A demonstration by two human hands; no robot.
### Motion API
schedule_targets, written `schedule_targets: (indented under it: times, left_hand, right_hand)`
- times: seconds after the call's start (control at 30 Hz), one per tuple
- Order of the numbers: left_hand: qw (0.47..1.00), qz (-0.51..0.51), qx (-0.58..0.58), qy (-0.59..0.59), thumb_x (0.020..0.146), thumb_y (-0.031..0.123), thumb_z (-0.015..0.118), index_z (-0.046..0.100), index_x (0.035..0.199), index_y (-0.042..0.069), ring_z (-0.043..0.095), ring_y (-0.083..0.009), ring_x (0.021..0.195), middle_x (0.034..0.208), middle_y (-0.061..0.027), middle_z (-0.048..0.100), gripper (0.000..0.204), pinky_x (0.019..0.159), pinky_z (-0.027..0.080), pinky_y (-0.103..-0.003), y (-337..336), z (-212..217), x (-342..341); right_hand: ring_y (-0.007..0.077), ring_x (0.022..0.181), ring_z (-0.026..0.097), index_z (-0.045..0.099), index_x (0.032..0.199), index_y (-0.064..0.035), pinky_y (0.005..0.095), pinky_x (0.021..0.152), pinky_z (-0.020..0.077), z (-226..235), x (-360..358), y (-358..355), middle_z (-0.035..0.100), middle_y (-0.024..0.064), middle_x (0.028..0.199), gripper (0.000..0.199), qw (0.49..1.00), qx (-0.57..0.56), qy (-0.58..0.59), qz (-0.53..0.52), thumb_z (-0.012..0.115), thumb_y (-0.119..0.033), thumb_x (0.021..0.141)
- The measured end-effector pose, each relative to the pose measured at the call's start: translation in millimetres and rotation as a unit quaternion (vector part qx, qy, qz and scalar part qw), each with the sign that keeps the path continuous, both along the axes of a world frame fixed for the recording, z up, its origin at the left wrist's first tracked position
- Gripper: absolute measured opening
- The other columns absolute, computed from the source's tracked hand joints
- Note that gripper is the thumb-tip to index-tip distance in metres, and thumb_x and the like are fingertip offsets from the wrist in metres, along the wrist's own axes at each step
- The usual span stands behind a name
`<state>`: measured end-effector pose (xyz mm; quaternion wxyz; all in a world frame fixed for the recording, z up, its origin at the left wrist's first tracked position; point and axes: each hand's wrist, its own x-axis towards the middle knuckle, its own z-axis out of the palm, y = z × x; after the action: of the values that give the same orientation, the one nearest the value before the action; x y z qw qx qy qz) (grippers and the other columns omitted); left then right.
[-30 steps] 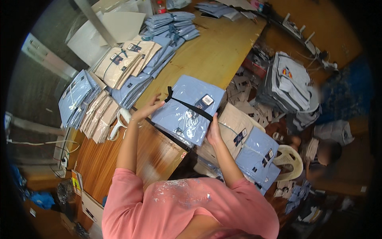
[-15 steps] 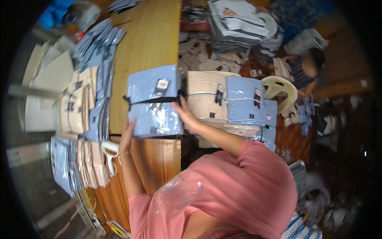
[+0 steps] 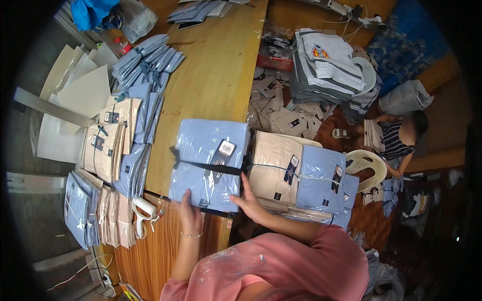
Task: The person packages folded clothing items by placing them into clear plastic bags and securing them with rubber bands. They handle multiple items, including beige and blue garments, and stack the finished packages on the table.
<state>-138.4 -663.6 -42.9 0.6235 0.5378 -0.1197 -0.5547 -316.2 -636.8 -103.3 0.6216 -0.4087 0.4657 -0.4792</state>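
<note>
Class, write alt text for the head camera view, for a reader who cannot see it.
Both hands, left and right, grip the near edge of a tied bundle of bagged light-blue shirts on a wooden table. Beige and blue shirt bundles lie to its right, and more stacks to its left.

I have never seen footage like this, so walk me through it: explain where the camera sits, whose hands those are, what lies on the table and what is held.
The picture comes from a fisheye camera worn on a person's head, looking down, so straight edges bend. The arms entering from below are that person's own. The left hand and right hand grip the near edge of a blue bundle of bagged shirts tied with a dark strap, lying on the wooden table. More bundles, blue and beige, line the table's left side. A second pile sits to the right. Another person sits on the floor farther off.
</note>
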Motion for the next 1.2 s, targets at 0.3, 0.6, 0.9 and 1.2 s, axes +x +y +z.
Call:
schedule_targets:
  times: [0.3, 0.6, 0.9, 1.2]
  left_hand:
    - [0.965, -0.113, -0.111, -0.21, 0.086, 0.033, 0.053, 0.014, 0.141, 0.013, 0.02, -0.028, 0.132, 0.142, -0.0117, 0.024, 0.069, 0.101, 0.021, -0.052, -166, -43, -42]
    - [0.597, -0.282, -0.042, -0.75, 0.084, 0.046, 0.046, 0.027, 0.137, 0.007, 0.015, -0.0328, 0.134, 0.144, -0.0148, 0.021, 0.068, 0.102, 0.009, -0.06, -196, -81, -47]
    - [0.601, -0.303, -0.019, -0.739, 0.084, 0.044, 0.049, 0.029, 0.134, 0.009, 0.012, -0.032, 0.134, 0.144, -0.0142, 0.019, 0.065, 0.102, 0.009, -0.06, -196, -75, -44]
    - [0.606, -0.317, -0.014, -0.729, 0.082, 0.041, 0.052, 0.03, 0.134, 0.009, 0.014, -0.0326, 0.134, 0.143, -0.0151, 0.021, 0.065, 0.102, 0.008, -0.059, -201, -67, -44]
  right_hand:
    - [0.0232, 0.108, 0.048, 0.023, 0.137, -0.0062, 0.0339, 0.086, 0.0434, 16, -73, -222, 0.043, 0.0143, 0.126, 0.069, 0.988, 0.04, -0.076, -0.128, 0.059, -0.005, 0.079]
    - [0.0201, 0.104, 0.047, 0.045, 0.12, -0.0125, 0.0469, 0.075, 0.043, -3, -157, -492, 0.051, 0.0026, 0.113, 0.048, 0.983, 0.021, -0.022, -0.182, 0.059, -0.019, 0.075]
    - [0.0327, 0.117, 0.04, 0.04, 0.13, -0.0147, 0.057, 0.088, 0.035, 8, -182, -616, 0.041, 0.0129, 0.131, 0.056, 0.869, -0.051, 0.42, -0.255, 0.055, -0.031, 0.078]
    - [0.0313, 0.127, 0.029, 0.02, 0.139, -0.0319, 0.0643, 0.091, 0.027, 8, -104, -559, 0.029, 0.0093, 0.14, 0.078, 0.487, -0.347, 0.799, -0.069, 0.064, -0.036, 0.075]
